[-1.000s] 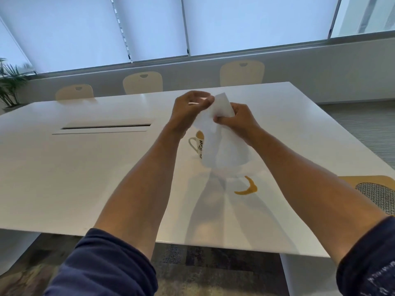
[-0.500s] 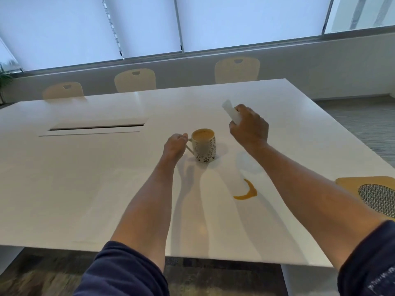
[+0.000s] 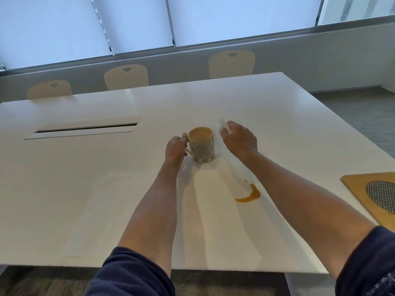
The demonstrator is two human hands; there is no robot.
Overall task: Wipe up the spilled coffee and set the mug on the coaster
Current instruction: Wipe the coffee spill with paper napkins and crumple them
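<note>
White worktop (image 3: 85,199), large, glossy, seen from above and slightly behind the arms. Mug (image 3: 201,145) stands upright near the middle of it, cream with a dark leaf pattern, filled close to the rim with light brown coffee. Left hand (image 3: 175,148) sits at the mug's left side, its grip closed around the handle; the handle itself is mostly hidden by the fingers, mug base looks to be on the surface. Right hand (image 3: 239,139) hovers just right of the mug, apart from it, grip clenched on a folded white tissue (image 3: 224,126) whose edge pokes out past the fingers toward the far side. Spilled coffee (image 3: 249,193) lies nearer the person, to the right of the mug and partly under the right forearm: a curved amber crescent with a small droplet above it, unwiped. Coaster (image 3: 363,189) at the right edge of the worktop, tan board with a round woven mesh inset, cut off by the frame, well apart from the mug. Both sleeves dark blue, pushed up to the elbows. Long narrow slot (image 3: 85,129) set in the worktop at far left. Three pale chair backs (image 3: 232,64) along the far edge, roller blinds (image 3: 136,22) drawn over the windows behind them.
</note>
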